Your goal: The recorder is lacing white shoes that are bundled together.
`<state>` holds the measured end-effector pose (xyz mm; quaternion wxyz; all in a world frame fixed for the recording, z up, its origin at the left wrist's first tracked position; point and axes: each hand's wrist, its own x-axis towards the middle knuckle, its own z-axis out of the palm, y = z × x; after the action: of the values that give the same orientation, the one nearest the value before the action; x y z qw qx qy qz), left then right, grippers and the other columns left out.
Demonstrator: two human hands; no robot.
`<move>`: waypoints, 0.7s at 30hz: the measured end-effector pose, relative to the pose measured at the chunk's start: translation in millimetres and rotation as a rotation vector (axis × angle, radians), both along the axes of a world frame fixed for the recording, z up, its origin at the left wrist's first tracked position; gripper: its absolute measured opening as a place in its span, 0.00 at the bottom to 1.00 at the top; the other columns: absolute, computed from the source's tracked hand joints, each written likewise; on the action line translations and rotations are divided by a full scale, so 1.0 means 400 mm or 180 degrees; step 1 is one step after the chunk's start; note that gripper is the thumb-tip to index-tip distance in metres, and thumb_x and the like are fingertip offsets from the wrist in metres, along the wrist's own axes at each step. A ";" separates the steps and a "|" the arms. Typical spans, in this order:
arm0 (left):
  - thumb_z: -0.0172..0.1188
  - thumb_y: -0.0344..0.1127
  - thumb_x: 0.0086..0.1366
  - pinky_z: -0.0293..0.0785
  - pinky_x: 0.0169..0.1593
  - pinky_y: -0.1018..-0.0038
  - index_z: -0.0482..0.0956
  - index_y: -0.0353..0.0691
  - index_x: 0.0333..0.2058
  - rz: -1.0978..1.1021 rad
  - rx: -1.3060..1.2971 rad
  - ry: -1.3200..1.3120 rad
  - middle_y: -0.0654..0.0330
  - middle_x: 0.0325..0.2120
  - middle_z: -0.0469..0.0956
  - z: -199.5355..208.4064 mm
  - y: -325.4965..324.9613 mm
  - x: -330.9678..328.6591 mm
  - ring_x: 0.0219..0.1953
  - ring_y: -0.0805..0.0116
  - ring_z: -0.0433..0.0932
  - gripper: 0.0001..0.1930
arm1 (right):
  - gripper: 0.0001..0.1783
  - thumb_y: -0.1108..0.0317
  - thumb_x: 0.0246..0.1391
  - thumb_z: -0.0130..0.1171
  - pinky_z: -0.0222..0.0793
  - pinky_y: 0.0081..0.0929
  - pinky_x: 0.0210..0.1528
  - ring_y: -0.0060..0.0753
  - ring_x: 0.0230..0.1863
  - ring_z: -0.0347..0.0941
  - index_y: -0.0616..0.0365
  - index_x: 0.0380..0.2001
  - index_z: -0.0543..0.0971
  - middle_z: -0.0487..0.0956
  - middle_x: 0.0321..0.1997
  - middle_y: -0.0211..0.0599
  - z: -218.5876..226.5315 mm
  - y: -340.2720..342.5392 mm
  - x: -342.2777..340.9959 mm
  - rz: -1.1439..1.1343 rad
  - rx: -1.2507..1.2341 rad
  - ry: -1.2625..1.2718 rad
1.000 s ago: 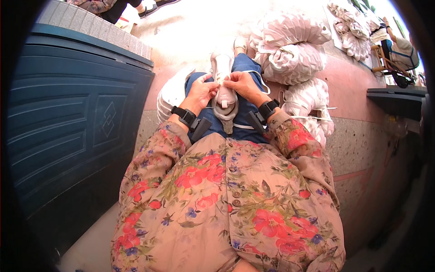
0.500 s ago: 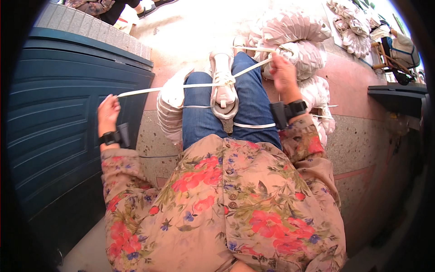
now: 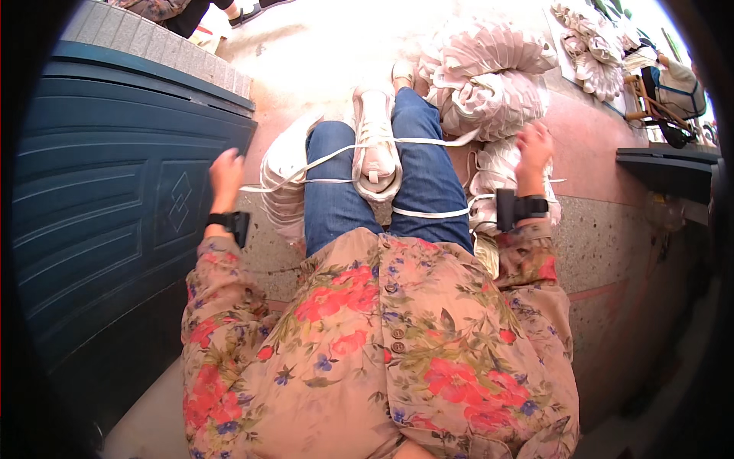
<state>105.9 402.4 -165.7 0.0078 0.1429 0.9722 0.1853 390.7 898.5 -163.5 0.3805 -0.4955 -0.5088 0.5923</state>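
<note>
A white sneaker upper (image 3: 376, 157) stands between my knees, toe away from me. White laces (image 3: 329, 159) run from it across both jeans legs, hanging slack on the left. Left of my knee, my left hand (image 3: 226, 177) is raised beside one lace end; its blurred fingers do not show whether they hold it. My right hand (image 3: 534, 157) is lifted on the right, fingers loosely apart, with nothing visible in them. The right lace's tip lies away from it, over the pile. Another lace loop (image 3: 432, 214) crosses my right thigh.
Nested white shoe uppers (image 3: 283, 172) stack by my left knee. Bundles of pale uppers (image 3: 493, 96) pile up at the right, with more farther back (image 3: 592, 50). A blue panelled cabinet (image 3: 130, 176) borders the left. A chair (image 3: 665, 92) stands far right; another person's foot shows top left.
The lace drawn taut between my hands has gone slack across my knees. My left hand has come inward; my right hand has moved right, away from the lace.
</note>
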 end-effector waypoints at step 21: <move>0.51 0.38 0.57 0.60 0.22 0.83 0.74 0.37 0.23 -0.1031 0.0931 -0.3208 0.68 0.12 0.68 0.086 0.417 0.164 0.16 0.80 0.65 0.10 | 0.08 0.64 0.46 0.50 0.64 0.38 0.25 0.42 0.21 0.72 0.53 0.20 0.75 0.72 0.15 0.40 -0.003 -0.311 -0.240 0.3377 0.3479 -0.1463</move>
<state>171.7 569.2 -131.3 0.4810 0.1838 0.7777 0.3605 294.5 774.2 -164.6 0.1223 -0.0400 -0.9612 0.2439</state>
